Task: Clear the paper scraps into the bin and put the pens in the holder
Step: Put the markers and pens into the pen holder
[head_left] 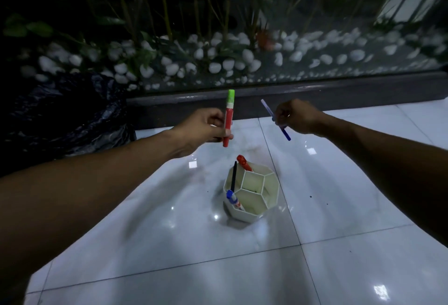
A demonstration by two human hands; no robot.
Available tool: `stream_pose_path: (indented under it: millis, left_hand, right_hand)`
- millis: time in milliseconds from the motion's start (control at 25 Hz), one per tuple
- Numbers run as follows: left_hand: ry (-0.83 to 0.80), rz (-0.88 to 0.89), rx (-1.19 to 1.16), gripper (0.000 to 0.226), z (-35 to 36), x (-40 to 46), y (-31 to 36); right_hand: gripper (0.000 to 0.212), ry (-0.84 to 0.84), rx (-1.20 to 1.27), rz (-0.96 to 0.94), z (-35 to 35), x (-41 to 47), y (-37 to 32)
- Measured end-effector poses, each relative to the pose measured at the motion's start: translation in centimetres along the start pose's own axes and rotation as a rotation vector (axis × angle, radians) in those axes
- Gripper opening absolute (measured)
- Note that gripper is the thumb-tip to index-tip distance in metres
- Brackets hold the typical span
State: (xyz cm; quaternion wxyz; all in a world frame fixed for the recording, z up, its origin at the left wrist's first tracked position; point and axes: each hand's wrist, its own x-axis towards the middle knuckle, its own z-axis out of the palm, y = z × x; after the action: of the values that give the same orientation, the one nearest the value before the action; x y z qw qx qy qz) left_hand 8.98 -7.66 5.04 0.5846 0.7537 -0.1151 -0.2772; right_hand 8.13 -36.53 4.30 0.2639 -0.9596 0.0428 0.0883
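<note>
We see a dim scene, and the far left is hard to read: a black plastic bag [65,113], crumpled and glossy, sits on the floor by the dark kerb [315,96], and we cannot tell what it lines or holds. Behind the kerb, glass blurs the white pebbles [218,62] and plant stems. No paper scraps can be made out on the pale floor tiles [218,268].

The white pen holder [252,198] stands on the floor between the two forearms, split into cells by thin walls. Its left cell holds a thin black pen [234,176] and a blue-capped pen [233,199]; a red marker [244,163] leans out of the far cell. The central and right cells look bare, though their bottoms are shadowed.

The left hand [206,126] is closed around a red marker with a green cap [229,118], held upright above and beyond the holder; the fingers cover part of its barrel. The right hand [297,117] is closed on a blue pen [276,119], tilted, its middle hidden in the fist, with both ends poking out. Both pens are in the air, apart from the holder.
</note>
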Motion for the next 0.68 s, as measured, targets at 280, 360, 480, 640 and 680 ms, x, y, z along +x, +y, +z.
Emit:
stream_pose_path:
  millis: [280, 360, 480, 640, 680]
  left_hand:
    - [-0.209, 0.016, 0.132, 0.023, 3.6, -5.0, -0.1]
    - [-0.231, 0.019, 0.198, 0.017, 4.2, -5.9, -0.7]
    - [-0.208, -0.004, 0.338, 0.016, 5.4, -6.6, -1.4]
    - [-0.202, -0.047, 0.492, 0.028, 7.0, -6.9, -1.9]
    - [-0.205, -0.024, 0.512, 0.028, 7.1, -6.8, -1.9]
  right_hand:
    - [0.011, -0.178, 0.219, -0.051, -1.3, -3.9, -3.9]
    - [0.011, -0.216, 0.205, -0.059, -0.8, -4.4, -4.7]
    - [0.011, -0.250, 0.180, -0.069, 0.2, -4.7, -5.4]
    - [0.007, -0.281, 0.125, -0.081, 1.4, -4.8, -5.7]
    - [0.006, -0.284, 0.114, -0.083, 1.6, -4.8, -5.8]
